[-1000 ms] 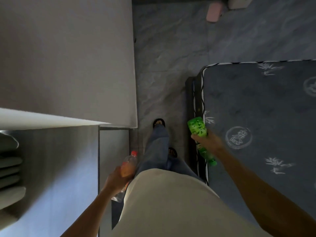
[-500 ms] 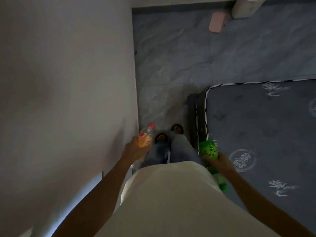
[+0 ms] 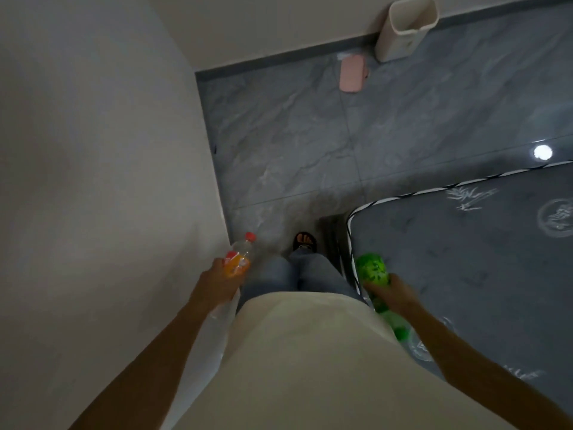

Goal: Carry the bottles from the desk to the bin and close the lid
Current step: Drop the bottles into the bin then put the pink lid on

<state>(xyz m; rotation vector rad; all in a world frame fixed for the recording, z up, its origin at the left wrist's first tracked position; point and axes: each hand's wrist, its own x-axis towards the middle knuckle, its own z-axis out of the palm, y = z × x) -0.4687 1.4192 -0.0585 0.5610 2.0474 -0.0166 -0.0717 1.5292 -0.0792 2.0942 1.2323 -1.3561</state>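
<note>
Newly in view since a second ago: cream plastic open-topped bin point(image 3: 406, 29), probably the destination. Left hand point(image 3: 218, 282) grips clear orange-labelled bottle point(image 3: 240, 259); right hand point(image 3: 392, 293) grips green plastic bottle point(image 3: 372, 270). Carrying underway.

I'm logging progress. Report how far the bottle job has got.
Done: both bottles are picked up. In hand: left hand grips the orange bottle, right hand the green bottle. Left: reach the open bin ahead, drop them in, close the lid.
</note>
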